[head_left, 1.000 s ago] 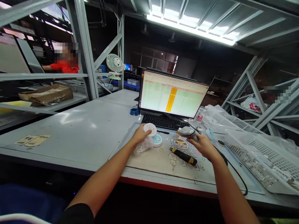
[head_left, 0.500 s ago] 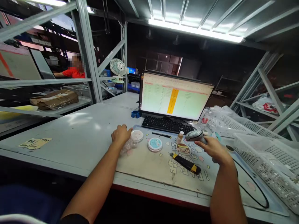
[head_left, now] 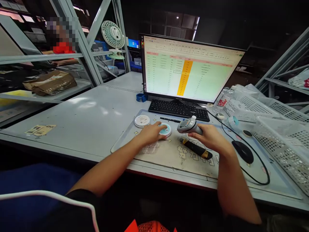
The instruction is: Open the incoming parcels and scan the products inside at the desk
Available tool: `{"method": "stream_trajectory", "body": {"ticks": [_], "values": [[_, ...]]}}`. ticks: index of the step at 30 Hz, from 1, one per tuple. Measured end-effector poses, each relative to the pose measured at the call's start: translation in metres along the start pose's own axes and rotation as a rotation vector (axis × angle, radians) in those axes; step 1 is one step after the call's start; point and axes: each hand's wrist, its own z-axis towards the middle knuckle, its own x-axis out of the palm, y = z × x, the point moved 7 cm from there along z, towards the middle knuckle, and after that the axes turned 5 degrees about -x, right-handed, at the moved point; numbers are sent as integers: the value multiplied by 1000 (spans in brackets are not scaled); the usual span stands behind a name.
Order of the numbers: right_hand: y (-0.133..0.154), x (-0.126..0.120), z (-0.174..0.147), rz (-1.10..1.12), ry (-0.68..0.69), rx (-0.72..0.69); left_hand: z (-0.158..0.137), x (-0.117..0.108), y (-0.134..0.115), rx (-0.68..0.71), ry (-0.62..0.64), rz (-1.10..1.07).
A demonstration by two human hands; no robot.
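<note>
A pale-grey table (head_left: 79, 119) fills the frame's left. At centre, the left hand (head_left: 152, 132) now straddles the round teal-labelled container (head_left: 167, 130) with its fingers, whether clasping I cannot tell, having left the round white container (head_left: 142, 121) left of centre: the work apparently passes between them. The right hand (head_left: 210, 136) grips a grey plastic scanner (head_left: 187, 126); unlike earlier, a black mouse (head_left: 243, 152) shows, right

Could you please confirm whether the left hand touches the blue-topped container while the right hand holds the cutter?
Not quite: in the head view, the right hand holds the grey scanner; the cutter lies on the mat. The left hand touches the blue-topped container.
</note>
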Motion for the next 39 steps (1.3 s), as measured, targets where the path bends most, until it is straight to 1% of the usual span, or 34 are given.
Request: {"method": "stream_trajectory", "body": {"ticks": [3,7,10,12,15,17,19,22,24,27,28,30,33,35,36,37,38,39], "values": [[10,2,6,-15,41,-11,0,3,3,21,60,-15],[21,-3,12,-37,103,-31,-5,0,5,159,159,-72],[29,-3,22,-72,184,-40,-11,-1,2,241,195,-68],[34,0,30,-83,262,-29,-13,-1,0,254,204,-70],[40,9,39,-72,379,-9,-13,0,0,223,202,-85],[43,10,40,-71,403,2,-12,1,2,207,197,-108],[45,5,35,-56,356,-1,-10,3,4,211,195,-136],[38,-14,14,45,196,-44,-7,6,9,228,195,-185],[17,-26,-6,90,77,-7,-4,6,11,213,172,-237],[-37,-34,-34,29,-103,196,-1,5,16,115,152,-313],[-55,-31,-41,-17,-150,265,-1,6,16,83,156,-330],[-84,-16,-48,-112,-190,357,0,7,15,52,166,-352],[-111,17,-49,-210,-152,438,1,8,14,59,154,-370],[-117,30,-47,-232,-102,491,2,8,16,50,137,-383],[-113,31,-47,-230,-90,507,3,9,18,44,128,-392],[-105,25,-47,-218,-108,504,3,9,19,39,124,-399],[-90,13,-47,-189,-169,471,4,9,20,38,121,-407],[-69,-4,-49,-135,-253,399,4,9,20,40,117,-413]]}}
